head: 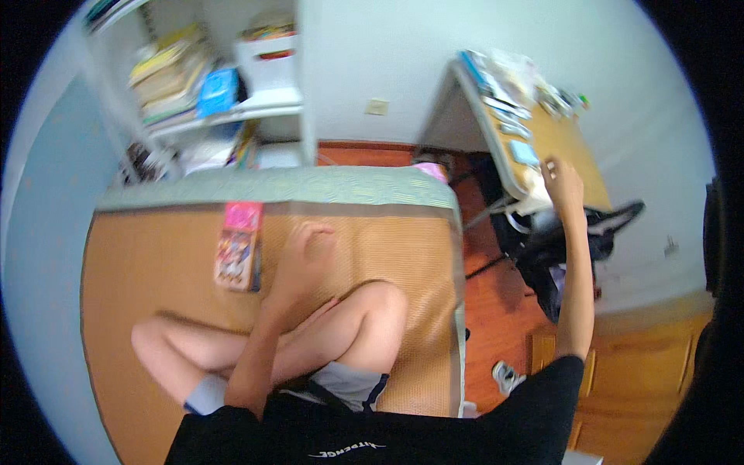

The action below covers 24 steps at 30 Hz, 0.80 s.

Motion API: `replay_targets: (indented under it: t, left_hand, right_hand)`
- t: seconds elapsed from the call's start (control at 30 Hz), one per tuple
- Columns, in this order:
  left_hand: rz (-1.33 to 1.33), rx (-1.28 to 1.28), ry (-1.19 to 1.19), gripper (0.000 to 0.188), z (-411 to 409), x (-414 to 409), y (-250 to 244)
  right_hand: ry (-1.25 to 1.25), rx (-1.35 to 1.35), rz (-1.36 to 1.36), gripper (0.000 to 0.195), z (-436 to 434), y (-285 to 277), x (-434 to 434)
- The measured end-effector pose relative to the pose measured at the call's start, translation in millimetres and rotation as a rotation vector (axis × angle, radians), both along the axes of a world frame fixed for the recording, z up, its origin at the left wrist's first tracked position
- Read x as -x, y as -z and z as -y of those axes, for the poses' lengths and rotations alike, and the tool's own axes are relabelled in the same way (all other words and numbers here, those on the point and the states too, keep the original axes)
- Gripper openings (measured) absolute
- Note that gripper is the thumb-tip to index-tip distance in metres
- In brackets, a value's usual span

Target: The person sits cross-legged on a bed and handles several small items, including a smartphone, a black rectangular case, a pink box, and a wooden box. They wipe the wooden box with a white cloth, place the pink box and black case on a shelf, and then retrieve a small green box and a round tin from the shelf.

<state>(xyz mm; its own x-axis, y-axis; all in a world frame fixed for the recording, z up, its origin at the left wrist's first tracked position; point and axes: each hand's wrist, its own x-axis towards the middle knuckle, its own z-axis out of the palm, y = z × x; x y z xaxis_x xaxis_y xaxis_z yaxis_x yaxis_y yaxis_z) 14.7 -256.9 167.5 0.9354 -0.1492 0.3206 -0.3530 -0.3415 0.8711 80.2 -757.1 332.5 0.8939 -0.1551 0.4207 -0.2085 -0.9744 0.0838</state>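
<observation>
My left hand (302, 250) hangs over the woven mat (401, 256) on the bed, blurred, with its fingers loosely bent and nothing seen in them. To its left lies a box with a colourful cartoon print (235, 261). A bright pink packet (244, 216) adjoins the box's far end. My right arm stretches out to the side, and my right hand (562, 183) is above the near part of the wooden desk (561, 139). Its fingers are curled; blur hides whether they hold anything. Close by are a light blue item (524, 153) and a whitish cloth or bag (533, 195).
A white shelf unit (308, 87) with books (168, 75) and a blue packet (218, 93) stands beyond the bed. Plastic bags (511, 70) lie on the desk. A black bag (540, 250) is below its near end. A shoe (507, 378) sits on the floor by a wooden cabinet (645, 360).
</observation>
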Motion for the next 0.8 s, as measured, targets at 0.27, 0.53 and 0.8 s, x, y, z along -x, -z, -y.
replay_targets:
  t: [0.27,0.53,0.8]
  left_hand:
    - [-0.183,-0.034,-0.479,0.02,-164.8,82.6,112.1]
    - [-0.387,0.015,-0.475,0.052,-267.0,-20.4,199.5]
    - [-0.442,-0.056,-0.325,0.065,-253.1,-28.7,266.8]
  right_hand:
    - [-0.506,-1.024,-0.291,0.023,-262.9,195.5,96.5]
    - [-0.44,-1.685,-0.577,0.072,-498.0,324.9,69.9]
    - [-0.352,-1.648,-0.378,0.076,-566.8,421.3,58.4]
